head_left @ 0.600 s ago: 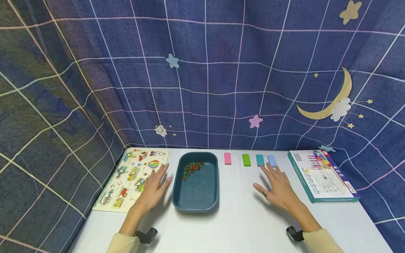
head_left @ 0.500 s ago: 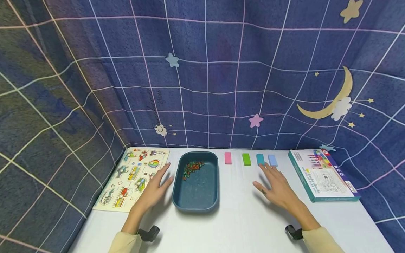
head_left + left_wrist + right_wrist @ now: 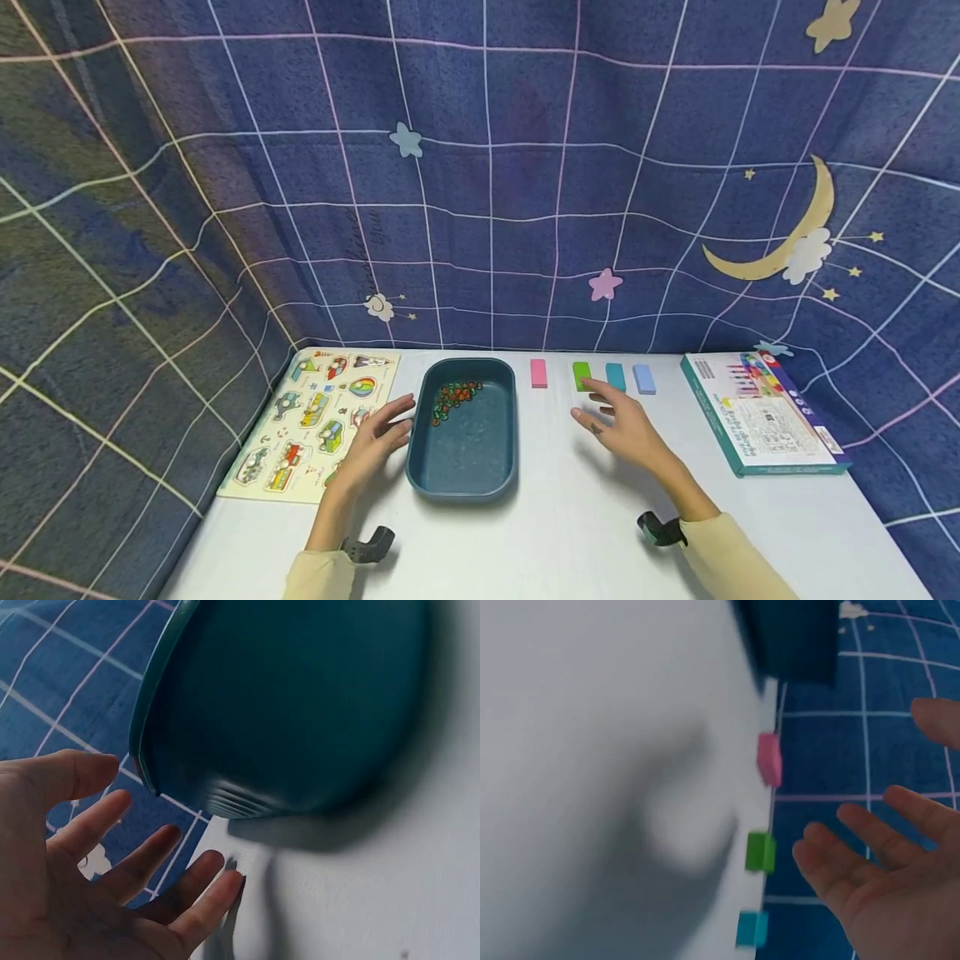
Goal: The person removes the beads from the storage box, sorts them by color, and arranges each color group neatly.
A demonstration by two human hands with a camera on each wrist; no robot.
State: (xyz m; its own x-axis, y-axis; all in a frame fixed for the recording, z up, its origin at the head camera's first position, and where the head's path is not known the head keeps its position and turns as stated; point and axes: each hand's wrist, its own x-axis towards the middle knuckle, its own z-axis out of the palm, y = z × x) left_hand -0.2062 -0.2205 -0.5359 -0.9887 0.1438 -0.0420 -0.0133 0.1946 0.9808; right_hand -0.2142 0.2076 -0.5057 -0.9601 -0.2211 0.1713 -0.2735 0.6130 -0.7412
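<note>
A dark teal tub [image 3: 463, 458] stands on the white table, with small red and green beads [image 3: 453, 400] gathered in its far left part. My left hand [image 3: 367, 450] hovers just left of the tub, fingers loosely bent and holding nothing. In the left wrist view that hand [image 3: 127, 862] is apart from the tub's wall [image 3: 285, 712]. My right hand [image 3: 626, 425] is held above the table in front of the green block [image 3: 582, 377], partly overlapping it in the head view. Relaxed and apart, the fingers of the right hand [image 3: 885, 877] grip nothing in the right wrist view.
Along the table's back edge lie a pink block [image 3: 538, 373], a teal block [image 3: 615, 377] and a light blue block [image 3: 643, 379]. A picture puzzle board [image 3: 300, 425] lies at the left, a flat box [image 3: 765, 417] at the right. A starry curtain [image 3: 525, 208] hangs behind.
My right hand has moved left, from before the teal and light blue blocks to before the green one. My left hand has shifted slightly right, closer to the tub, its fingers more bent.
</note>
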